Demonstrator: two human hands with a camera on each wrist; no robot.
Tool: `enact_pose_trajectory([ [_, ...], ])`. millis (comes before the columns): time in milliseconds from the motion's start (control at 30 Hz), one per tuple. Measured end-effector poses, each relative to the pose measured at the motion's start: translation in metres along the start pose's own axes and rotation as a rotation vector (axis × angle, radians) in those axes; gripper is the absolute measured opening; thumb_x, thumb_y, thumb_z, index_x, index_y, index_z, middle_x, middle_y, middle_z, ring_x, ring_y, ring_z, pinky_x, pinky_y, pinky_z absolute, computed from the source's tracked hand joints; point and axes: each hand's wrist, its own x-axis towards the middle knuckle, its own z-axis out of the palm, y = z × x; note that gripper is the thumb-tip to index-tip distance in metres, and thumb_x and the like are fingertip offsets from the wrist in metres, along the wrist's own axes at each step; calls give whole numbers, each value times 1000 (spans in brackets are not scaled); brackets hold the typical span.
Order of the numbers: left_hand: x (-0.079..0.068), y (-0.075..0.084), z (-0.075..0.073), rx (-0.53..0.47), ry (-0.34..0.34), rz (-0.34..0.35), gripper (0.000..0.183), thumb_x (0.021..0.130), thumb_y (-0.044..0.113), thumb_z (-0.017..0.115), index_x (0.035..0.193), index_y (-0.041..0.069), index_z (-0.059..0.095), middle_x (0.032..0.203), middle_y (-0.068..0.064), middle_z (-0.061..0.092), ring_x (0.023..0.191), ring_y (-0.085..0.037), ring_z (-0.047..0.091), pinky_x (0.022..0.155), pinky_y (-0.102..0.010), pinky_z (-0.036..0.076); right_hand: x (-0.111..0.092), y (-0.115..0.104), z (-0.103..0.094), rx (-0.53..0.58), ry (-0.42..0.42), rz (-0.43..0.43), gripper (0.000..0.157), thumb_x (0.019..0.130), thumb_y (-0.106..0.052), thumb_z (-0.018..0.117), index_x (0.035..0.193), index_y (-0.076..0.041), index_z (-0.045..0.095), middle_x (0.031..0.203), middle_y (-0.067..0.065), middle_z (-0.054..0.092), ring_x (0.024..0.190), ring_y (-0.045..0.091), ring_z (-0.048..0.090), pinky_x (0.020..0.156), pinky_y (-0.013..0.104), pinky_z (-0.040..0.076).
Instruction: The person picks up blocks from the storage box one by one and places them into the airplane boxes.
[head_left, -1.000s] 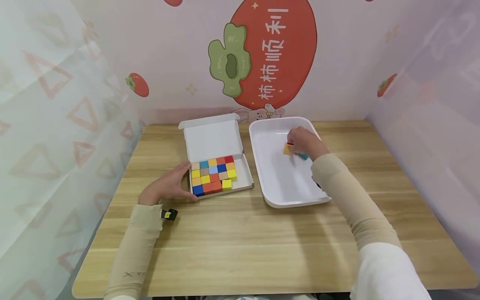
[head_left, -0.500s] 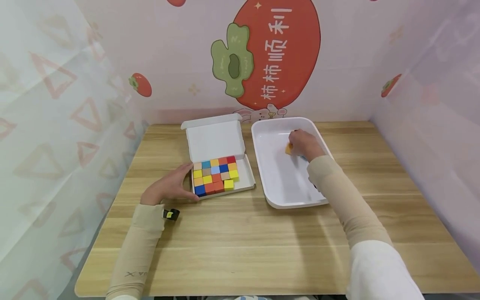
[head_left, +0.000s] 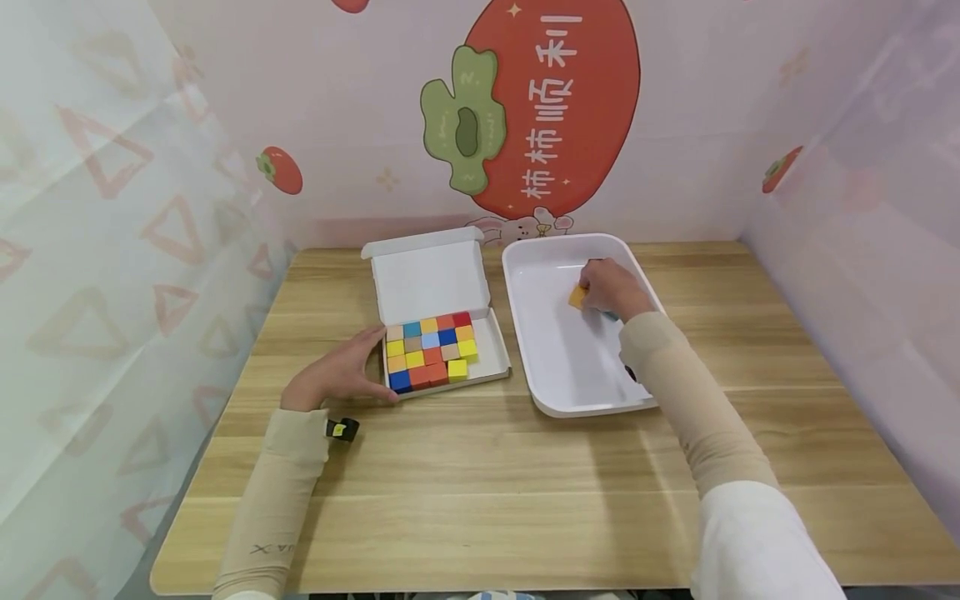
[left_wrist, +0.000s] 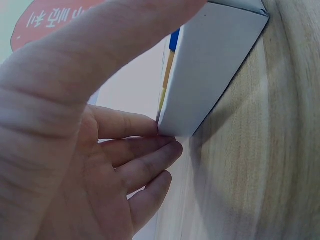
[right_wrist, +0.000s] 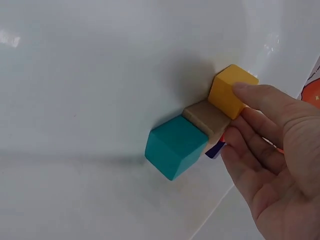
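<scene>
My left hand [head_left: 337,367] holds the left end of a white cardboard box [head_left: 492,357], its thumb at the front corner and fingertips at the rear one. In the left wrist view those fingertips touch the corner of the box wall [left_wrist: 215,65]. Rows of coloured cubes [head_left: 431,340] fill most of the box from the left. Inside the white tray [head_left: 524,375], my right hand [head_left: 617,292] pinches a yellow-orange cube [right_wrist: 227,95] between thumb and fingers. A brown cube [right_wrist: 207,115] and a teal cube [right_wrist: 175,145] sit beside it in a line. Red and dark blue bits show behind, partly hidden.
The box's lid [head_left: 431,279] stands raised at the back, close to the tray's left rim. A wooden table [head_left: 480,500] carries both. A printed wall [head_left: 360,125] rises behind its far edge, with sheets at both sides.
My right hand has shifted slightly over the cubes in the tray, and a red patch seen at its fingertips is now hidden in the head view. My left hand stays on the box.
</scene>
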Motion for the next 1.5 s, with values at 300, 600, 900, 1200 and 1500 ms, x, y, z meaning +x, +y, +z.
enact_pose_trajectory([
  [300,1,2,-2,7,-2,-8,132,73,57,94,168,5,19,173,-21,25,158,-44,29,127,-65,31,-11,-12,-13,73,-4,-142,36,91,-9,83,125,-3,73,117,17,70,107,33,59,104,47,58],
  [600,0,1,-3,2,-4,-6,132,74,56,94,168,3,19,174,-23,23,158,-45,27,127,-66,30,-32,-54,-29,53,10,-355,37,85,-13,90,120,-9,78,114,9,78,102,27,68,99,42,62],
  [900,1,-2,-3,14,0,0,130,76,55,93,167,1,19,173,-25,23,158,-47,26,126,-67,30,-47,-98,-24,60,-81,-505,36,86,-11,89,120,-10,77,113,6,77,106,27,72,101,42,62],
  [1200,-1,3,-4,14,-5,-8,130,76,53,94,167,0,18,173,-26,22,158,-48,26,126,-67,30,-50,-139,1,-34,-207,-575,37,86,-16,89,122,-16,78,116,0,77,109,22,72,103,35,61],
  [1500,0,2,-2,1,-3,2,128,75,53,94,167,3,21,173,-24,24,158,-47,27,126,-67,30,-46,-161,32,-205,-268,-596,35,88,-17,87,122,-16,77,116,1,74,106,19,65,103,34,60],
])
